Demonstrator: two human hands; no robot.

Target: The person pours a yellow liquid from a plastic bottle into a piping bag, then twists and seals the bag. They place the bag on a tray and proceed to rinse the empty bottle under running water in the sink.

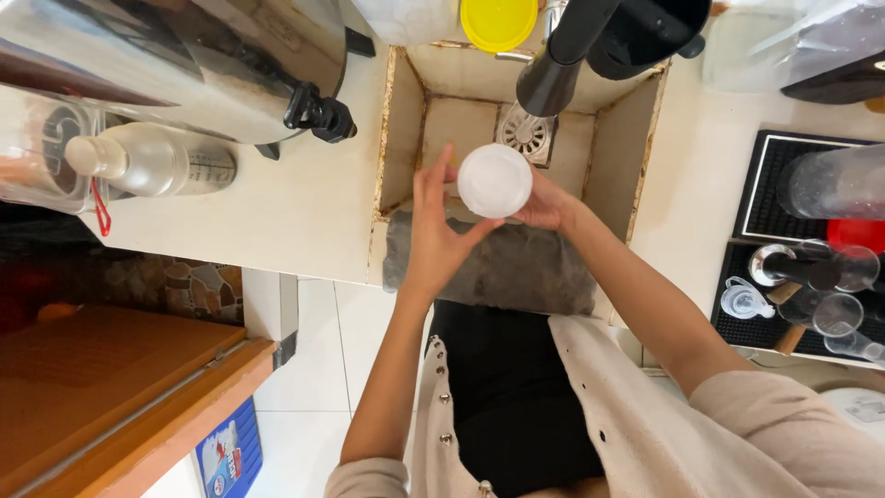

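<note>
A pale worktop [304, 212] surrounds a square stained sink [406, 120]. Over its front edge both hands, left [438, 231] and right [548, 205], close around a round frosted white plastic cup [494, 180]; no water visibly runs, so rinsing looks unstarted.

Head view, steeply down, close above sink [636, 138]
</note>
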